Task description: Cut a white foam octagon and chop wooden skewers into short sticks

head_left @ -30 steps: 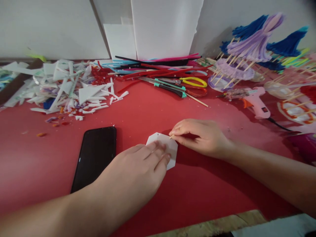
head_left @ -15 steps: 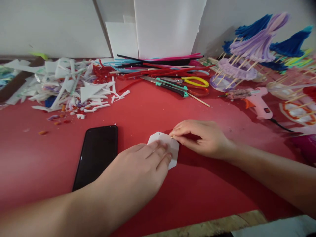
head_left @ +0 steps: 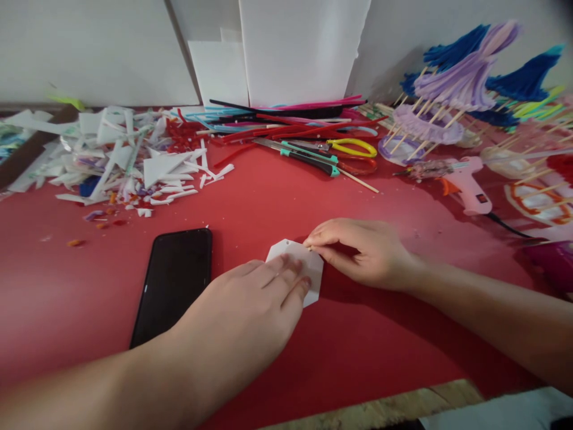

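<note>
Table (head_left: 242, 206): red, under the phone (head_left: 174, 280).
Left hand (head_left: 250, 304): right of the phone — flat over the card (head_left: 316, 273), fingers outstretched.
Right hand (head_left: 367, 252): farther right — thumb and finger pinching the stick (head_left: 310, 248).
Card: white, on the table, right of the phone.
Stick: tan end showing at the card's edge.

The white card (head_left: 316, 275) looks smooth and matt, the phone (head_left: 174, 278) glossy, the glue gun (head_left: 468, 186) of smooth plastic, and the desk (head_left: 259, 209) softly shiny.
</note>
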Motion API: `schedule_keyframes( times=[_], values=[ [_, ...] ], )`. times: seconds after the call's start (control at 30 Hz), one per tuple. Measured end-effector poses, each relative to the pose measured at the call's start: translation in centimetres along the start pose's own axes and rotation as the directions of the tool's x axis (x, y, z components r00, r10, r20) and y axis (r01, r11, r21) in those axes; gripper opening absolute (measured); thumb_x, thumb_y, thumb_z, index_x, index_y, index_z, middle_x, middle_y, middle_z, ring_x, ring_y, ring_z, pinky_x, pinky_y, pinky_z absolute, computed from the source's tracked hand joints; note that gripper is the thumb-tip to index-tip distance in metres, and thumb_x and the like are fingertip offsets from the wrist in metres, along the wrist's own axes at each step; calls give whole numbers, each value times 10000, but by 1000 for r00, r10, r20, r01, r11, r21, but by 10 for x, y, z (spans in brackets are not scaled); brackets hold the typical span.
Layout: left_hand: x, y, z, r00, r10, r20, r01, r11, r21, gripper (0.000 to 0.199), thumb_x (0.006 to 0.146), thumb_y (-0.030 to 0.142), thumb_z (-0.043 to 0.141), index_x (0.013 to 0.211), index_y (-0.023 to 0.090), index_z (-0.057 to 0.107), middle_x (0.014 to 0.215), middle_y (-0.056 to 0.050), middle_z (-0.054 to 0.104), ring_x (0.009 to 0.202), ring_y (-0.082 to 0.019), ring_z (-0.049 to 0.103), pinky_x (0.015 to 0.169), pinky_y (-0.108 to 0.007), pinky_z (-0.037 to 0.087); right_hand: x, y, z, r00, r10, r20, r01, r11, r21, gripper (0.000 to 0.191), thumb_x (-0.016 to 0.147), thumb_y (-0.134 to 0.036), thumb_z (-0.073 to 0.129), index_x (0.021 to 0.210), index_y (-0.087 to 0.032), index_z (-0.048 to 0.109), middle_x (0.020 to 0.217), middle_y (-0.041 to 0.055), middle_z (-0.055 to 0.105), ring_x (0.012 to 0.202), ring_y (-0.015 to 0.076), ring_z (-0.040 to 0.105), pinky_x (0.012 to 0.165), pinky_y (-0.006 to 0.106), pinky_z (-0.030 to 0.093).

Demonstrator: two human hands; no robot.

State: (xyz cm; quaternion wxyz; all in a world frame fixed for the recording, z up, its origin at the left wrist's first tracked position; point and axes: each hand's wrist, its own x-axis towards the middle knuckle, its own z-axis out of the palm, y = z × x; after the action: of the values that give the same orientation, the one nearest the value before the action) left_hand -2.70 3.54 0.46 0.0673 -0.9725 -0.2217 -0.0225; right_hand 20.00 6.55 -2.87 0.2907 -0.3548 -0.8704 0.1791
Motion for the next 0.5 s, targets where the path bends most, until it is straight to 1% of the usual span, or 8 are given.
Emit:
schedule_keyframes(
  times=[0.13, 0.23, 0.3, 0.37, 0.43, 0.5],
  values=[
    [-1, 0, -1, 1000, -6, 17, 7, 1000, -13, 374, 892, 53, 390, 1173, 131, 625, 1121, -81, 715, 997, -205, 668, 819, -332, 473, -1, 1, 1, 1000, 21, 0, -21, 1000, 1, 154, 911, -168, 516, 992, -226, 634, 968, 30, 743, 907, 157, 701, 773, 276, 551],
    [-1, 0, -1, 1000, -7, -2, 7, 1000, -17, 371, 900, 56, 379, 1155, 136, 636, 1120, -79, 715, 1012, -206, 667, 821, -334, 477, -1, 1, 1, 999, 42, -17, -42, 999, -1, 152, 913, -180, 521, 992, -239, 637, 966, 19, 745, 891, 154, 703, 773, 274, 552],
    [-1, 0, -1, 1000, -10, -15, 9, 1000, -15, 378, 902, 55, 368, 1151, 139, 639, 1117, -77, 718, 1015, -205, 669, 811, -332, 487, -1, 1, 1, 998, 56, -15, -55, 998, 28, 173, 905, -183, 530, 1031, -249, 630, 993, 16, 738, 909, 156, 698, 793, 282, 550],
    [-1, 0, -1, 1000, -13, -19, 13, 1000, -13, 377, 901, 52, 365, 1132, 144, 648, 1096, -71, 726, 1004, -203, 673, 804, -330, 494, -2, 1, -1, 997, 78, -22, -76, 994, 72, 229, 895, -181, 540, 1101, -248, 612, 1055, 26, 722, 970, 166, 681, 840, 299, 540],
    [-1, 1, 0, 1000, -10, -15, 9, 1000, -14, 373, 896, 49, 371, 1120, 145, 653, 1083, -66, 731, 1001, -204, 674, 801, -329, 497, -2, 0, -3, 994, 95, -55, -88, 989, 119, 273, 890, -174, 539, 1150, -234, 595, 1104, 44, 704, 1027, 178, 658, 881, 321, 526],
    [-1, 0, -1, 1000, -4, -16, 4, 1000, -18, 371, 893, 49, 376, 1116, 147, 656, 1084, -65, 731, 999, -207, 674, 799, -333, 496, -2, 0, -5, 990, 88, -106, -72, 987, 146, 265, 887, -163, 535, 1137, -224, 600, 1089, 56, 701, 1026, 184, 649, 882, 335, 523]
  ],
)
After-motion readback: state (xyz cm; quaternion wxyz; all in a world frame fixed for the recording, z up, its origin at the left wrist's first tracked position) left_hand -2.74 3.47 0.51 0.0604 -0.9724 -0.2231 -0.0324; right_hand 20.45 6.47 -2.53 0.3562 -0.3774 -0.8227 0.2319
